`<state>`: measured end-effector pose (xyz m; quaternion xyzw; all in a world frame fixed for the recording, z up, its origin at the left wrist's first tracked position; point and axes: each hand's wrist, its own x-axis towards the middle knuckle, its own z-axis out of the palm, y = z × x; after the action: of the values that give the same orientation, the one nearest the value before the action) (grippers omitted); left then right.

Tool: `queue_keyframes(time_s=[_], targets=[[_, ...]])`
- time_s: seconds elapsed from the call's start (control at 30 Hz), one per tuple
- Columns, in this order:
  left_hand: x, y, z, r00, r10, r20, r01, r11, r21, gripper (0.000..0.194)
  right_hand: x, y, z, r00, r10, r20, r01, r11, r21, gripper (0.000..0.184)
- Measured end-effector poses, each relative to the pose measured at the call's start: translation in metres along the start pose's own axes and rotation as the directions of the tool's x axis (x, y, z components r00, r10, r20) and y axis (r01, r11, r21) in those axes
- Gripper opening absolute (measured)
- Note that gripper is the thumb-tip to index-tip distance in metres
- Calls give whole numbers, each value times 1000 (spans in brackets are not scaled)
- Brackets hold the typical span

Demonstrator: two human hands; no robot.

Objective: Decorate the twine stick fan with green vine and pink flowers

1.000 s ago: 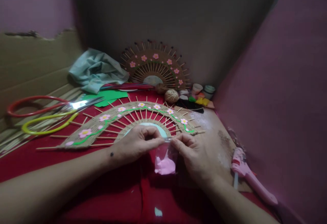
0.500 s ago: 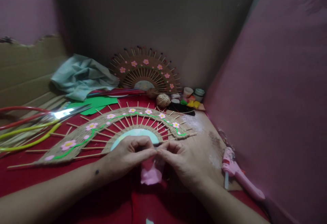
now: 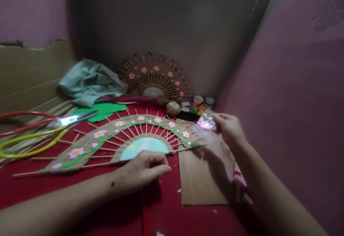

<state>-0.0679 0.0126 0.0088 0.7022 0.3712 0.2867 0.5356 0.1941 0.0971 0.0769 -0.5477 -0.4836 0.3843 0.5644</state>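
A half-round jute and stick fan [image 3: 126, 135] with pink flowers and a green vine lies on the red cloth [image 3: 150, 211]. My left hand [image 3: 143, 169] rests just below its pale blue centre, fingers curled together in a pinch; what it holds, if anything, is too small to see. My right hand [image 3: 228, 126] is stretched out to the right, holding a small clear bag of pink bits [image 3: 206, 122] above the brown board [image 3: 206, 171], near the small pots at the back.
A second flowered fan [image 3: 154, 76] leans on the back wall. A twine ball [image 3: 172, 108], small pots [image 3: 204, 101] and coloured bits lie behind. Scissors [image 3: 67, 120], red and yellow loops, green foam [image 3: 99, 109] and a pale cloth [image 3: 88, 81] sit at left. Pink walls close in at right.
My hands have parted: the right has carried the small bag of pink bits up and to the right over the brown board, while the left stays by the fan's centre.
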Motion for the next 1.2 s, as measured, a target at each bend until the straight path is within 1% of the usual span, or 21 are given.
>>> queue_keyframes(time_s=[0.1,0.17,0.2,0.3,0.37,0.4,0.43,0.47,0.5,0.53,0.6,0.63,0.67,0.73,0.83,0.9,0.97,1.03,1.07,1.13,1.2], targets=[[-1,-4,1,998,63,17,-64,994,89,24,39,-6,-12,995,38,-90,-36,999,26,26],[-1,-4,0,994,110,7,-111,988,110,23,46,-5,-11,994,47,-103,-42,998,50,32],[-1,-5,0,991,134,1,-133,984,117,24,43,-3,-9,994,51,-99,-45,997,62,33],[-1,-5,0,985,171,2,-169,973,155,24,10,8,6,997,70,-27,-67,993,96,23],[-2,-3,0,985,173,9,-172,968,184,26,-26,17,18,990,94,110,-107,987,123,24],[-2,-2,-1,984,177,3,-174,966,194,29,-46,21,25,975,113,190,-140,981,137,25],[-2,0,-2,983,185,-16,-178,963,201,32,-66,24,31,956,135,261,-178,973,148,26],[-3,3,-4,979,200,-48,-186,961,205,36,-85,26,38,918,174,356,-244,956,161,28],[-3,6,-7,973,213,-95,-191,961,202,38,-101,28,44,840,244,485,-381,901,207,28],[-3,10,-11,963,219,-157,-188,964,187,38,-115,29,50,765,304,568,-506,829,238,28],[-2,16,-21,932,199,-303,-170,978,119,36,-135,31,62,639,409,652,-684,690,237,22],[-1,17,-27,908,174,-381,-163,985,61,35,-140,33,67,603,448,660,-738,626,250,17],[0,18,-32,885,158,-438,-172,985,9,35,-143,34,73,586,477,655,-772,573,274,13],[4,18,-42,842,149,-518,-246,961,-125,32,-144,38,83,588,509,629,-799,486,354,8],[8,15,-50,814,125,-568,-321,911,-260,28,-139,41,98,594,551,586,-804,377,460,11],[9,14,-50,817,130,-562,-335,900,-278,31,-135,41,106,589,585,557,-799,319,509,13],[8,14,-47,826,153,-542,-343,900,-270,35,-132,39,112,587,607,535,-790,288,541,14],[4,16,-43,853,168,-494,-330,908,-260,36,-128,39,117,587,610,533,-788,277,550,14],[1,18,-40,880,169,-444,-309,913,-265,35,-127,39,119,588,607,535,-787,274,553,14],[-4,21,-36,944,168,-285,-250,927,-280,30,-122,39,123,598,590,543,-781,274,561,13],[-10,25,-33,980,170,-105,-194,937,-289,27,-117,41,126,610,564,556,-776,284,563,11]])
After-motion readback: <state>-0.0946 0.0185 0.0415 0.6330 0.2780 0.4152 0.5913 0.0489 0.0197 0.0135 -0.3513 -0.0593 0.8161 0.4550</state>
